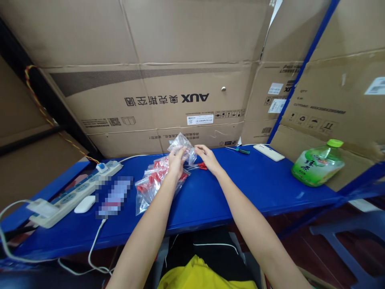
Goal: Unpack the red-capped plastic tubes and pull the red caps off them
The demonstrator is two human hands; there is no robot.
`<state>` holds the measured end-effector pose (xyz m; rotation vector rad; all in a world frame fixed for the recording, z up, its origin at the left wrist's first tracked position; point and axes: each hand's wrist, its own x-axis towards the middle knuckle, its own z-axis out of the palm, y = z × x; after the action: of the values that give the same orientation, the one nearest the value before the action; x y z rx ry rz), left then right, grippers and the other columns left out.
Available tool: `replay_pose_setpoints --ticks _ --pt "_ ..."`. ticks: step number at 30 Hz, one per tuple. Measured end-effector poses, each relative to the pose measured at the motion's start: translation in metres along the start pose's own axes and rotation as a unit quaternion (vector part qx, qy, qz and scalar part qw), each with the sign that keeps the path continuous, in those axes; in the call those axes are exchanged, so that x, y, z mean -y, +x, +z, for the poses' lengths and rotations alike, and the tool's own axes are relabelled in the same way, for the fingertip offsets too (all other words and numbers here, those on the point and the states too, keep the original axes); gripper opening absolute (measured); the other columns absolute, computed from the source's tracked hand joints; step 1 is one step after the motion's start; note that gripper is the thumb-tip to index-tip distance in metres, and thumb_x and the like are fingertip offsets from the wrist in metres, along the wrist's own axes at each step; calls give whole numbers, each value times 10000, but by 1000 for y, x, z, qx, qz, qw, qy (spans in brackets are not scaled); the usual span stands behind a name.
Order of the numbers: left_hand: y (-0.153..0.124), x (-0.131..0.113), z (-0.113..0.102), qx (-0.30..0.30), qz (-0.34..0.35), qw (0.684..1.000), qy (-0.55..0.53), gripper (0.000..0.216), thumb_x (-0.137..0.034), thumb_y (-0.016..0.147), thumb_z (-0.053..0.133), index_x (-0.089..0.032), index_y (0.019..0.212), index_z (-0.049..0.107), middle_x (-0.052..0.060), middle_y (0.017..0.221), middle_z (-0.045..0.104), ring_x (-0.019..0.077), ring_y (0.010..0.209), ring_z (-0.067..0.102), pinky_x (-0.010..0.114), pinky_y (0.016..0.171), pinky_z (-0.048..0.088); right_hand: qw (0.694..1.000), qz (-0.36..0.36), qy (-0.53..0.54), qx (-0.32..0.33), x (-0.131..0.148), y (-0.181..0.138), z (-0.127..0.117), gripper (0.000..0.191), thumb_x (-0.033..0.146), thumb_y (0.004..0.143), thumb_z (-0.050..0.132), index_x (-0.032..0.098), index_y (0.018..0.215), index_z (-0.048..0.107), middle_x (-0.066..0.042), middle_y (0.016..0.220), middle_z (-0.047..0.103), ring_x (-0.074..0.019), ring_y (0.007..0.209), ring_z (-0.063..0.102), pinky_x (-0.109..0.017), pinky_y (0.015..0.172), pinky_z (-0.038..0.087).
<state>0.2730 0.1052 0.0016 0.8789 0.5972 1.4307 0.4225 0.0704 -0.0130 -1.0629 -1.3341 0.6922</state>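
A clear plastic bag [181, 141] is held up between my hands above the blue table. My left hand [177, 161] is closed on its left side, fingers pinching the film. At the bag's right edge, my right hand [207, 157] has its thumb and fingers pressed together on the plastic. Whether anything is inside this bag I cannot tell. Just below and to the left lie several clear bags with red pieces [153, 177] in them, partly hidden by my left forearm. A red-handled tool [202, 165] lies between my hands, its metal end partly covered.
A power strip [81, 186], a white charging case [84, 204] and a plugged-in phone [116, 196] lie at left on the blue table [216, 204]. At right are a green-handled screwdriver [242, 151], a white power bank [268, 152] and a green bottle [318, 163]. Cardboard walls [168, 44] stand behind.
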Motion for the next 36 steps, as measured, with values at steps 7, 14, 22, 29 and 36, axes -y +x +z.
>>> replay_pose_setpoints --ticks 7,14,22,29,36 --pt "3 -8 -5 0 9 1000 23 413 -434 720 853 -191 983 645 87 1059 739 224 998 736 355 864 581 994 35 76 -69 0 2 6 361 494 740 772 186 925 741 -58 878 772 -215 853 708 -308 818 544" --pt "7 -14 -13 -68 31 995 61 377 -402 676 843 -196 929 654 43 956 725 154 867 696 218 674 512 982 41 123 -135 5 3 -1 467 555 724 787 184 1007 769 -84 978 789 -227 924 713 -311 796 545" --pt "9 -26 -17 -30 148 955 254 326 -507 838 715 -208 965 744 49 914 708 161 780 618 244 648 439 989 12 106 -98 12 1 -5 421 556 780 744 218 1027 787 -60 1043 774 -207 854 689 -309 757 556" --pt "-2 -33 -21 -5 290 830 475 361 -514 979 517 -224 889 713 -15 601 545 155 565 456 268 614 308 992 16 50 -117 18 -2 -2 409 544 824 691 218 1052 789 -32 838 738 -180 694 615 -292 628 490" --pt "-6 -35 -17 153 268 770 558 406 -500 911 624 -221 616 631 -2 520 504 158 527 417 288 610 233 996 11 60 -72 21 -3 0 420 511 753 775 220 1054 763 -21 777 711 -160 641 595 -286 618 500"
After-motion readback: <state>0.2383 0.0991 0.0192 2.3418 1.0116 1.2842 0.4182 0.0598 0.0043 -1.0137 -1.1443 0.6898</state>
